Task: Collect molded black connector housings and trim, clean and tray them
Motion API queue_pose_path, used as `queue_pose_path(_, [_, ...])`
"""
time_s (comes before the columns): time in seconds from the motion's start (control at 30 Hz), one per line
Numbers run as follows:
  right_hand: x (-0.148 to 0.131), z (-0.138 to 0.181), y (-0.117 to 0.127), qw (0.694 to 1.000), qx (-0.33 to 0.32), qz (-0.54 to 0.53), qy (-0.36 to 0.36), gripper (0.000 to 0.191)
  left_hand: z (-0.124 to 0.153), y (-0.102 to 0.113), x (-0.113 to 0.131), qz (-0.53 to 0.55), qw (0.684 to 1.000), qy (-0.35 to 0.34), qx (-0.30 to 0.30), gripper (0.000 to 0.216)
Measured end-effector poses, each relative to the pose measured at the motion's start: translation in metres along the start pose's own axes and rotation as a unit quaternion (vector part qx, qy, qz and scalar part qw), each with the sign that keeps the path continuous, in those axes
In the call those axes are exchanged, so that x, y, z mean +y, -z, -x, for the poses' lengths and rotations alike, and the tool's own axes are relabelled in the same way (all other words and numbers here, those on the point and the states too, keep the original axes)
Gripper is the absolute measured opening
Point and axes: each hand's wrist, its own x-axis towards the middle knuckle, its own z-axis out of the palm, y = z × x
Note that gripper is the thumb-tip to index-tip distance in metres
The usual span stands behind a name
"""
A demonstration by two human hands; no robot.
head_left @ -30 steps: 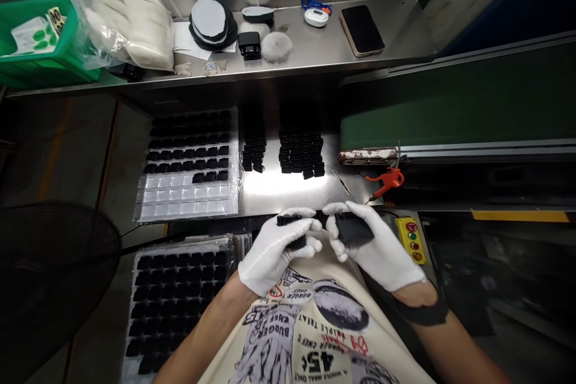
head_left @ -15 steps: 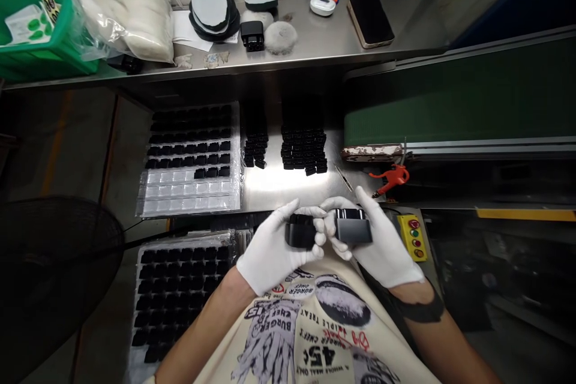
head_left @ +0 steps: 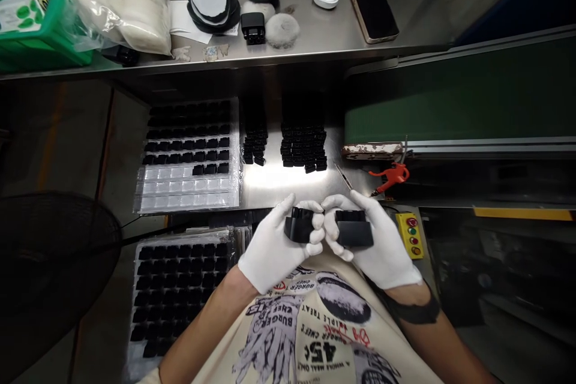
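Just beside the shiny steel desk, the white-gloved left hand has fingers clamped on a smooth black boxy part, the white-gloved right hand on a broader, flat-faced black block.

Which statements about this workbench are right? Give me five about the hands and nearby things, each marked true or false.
1. The gloved left hand holds a black part. True.
2. The right hand is empty. False: the right hand holds another black part.
3. The phone lies on the metal shelf. True.
4. The blow gun is green. False: the blow gun is orange-red.
5. The yellow button box is left of both hands. False: the yellow button box is to their right.
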Motion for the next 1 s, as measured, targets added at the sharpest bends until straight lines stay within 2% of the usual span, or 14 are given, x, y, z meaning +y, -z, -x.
queue_pose_path(0.1, [-0.001,0.002,0.001,1.0,0.004,0.013,-0.005,0.048,0.001,0.0,0.001,-0.005,1.0,-0.01,-0.003,0.039])
queue_pose_path(0.23, [-0.001,0.01,0.0,0.998,-0.035,0.052,0.023,0.033,0.002,-0.001,0.003,-0.025,0.999,-0.026,0.013,0.039])
queue_pose_path(0.33, [-0.001,0.012,-0.003,0.995,-0.045,0.087,0.027,0.046,0.003,-0.001,0.004,-0.042,0.998,-0.04,0.018,0.04])
queue_pose_path(0.37, [0.0,0.012,-0.004,0.995,-0.035,0.092,0.029,0.043,0.003,-0.001,0.004,-0.044,0.998,-0.04,0.017,0.04])
queue_pose_path(0.43, [0.001,0.01,-0.005,0.996,-0.012,0.083,0.032,0.032,0.004,-0.001,0.003,-0.047,0.998,-0.04,0.018,0.039])
queue_pose_path(0.53, [0.003,0.008,-0.003,0.998,-0.005,0.051,0.034,0.05,0.003,-0.003,0.001,-0.062,0.997,-0.049,0.027,0.035])
queue_pose_path(0.6, [0.004,0.007,-0.001,0.999,-0.013,0.038,0.033,0.054,0.003,-0.004,0.0,-0.082,0.994,-0.055,0.035,0.032])
queue_pose_path(0.83, [0.003,0.009,0.001,0.997,-0.06,0.006,0.048,0.045,0.006,-0.009,-0.001,-0.128,0.987,-0.091,0.045,0.031])
queue_pose_path(1.0, [0.003,0.012,0.001,0.997,-0.05,0.01,0.054,0.038,0.006,-0.007,-0.004,-0.141,0.982,-0.123,0.027,0.026])
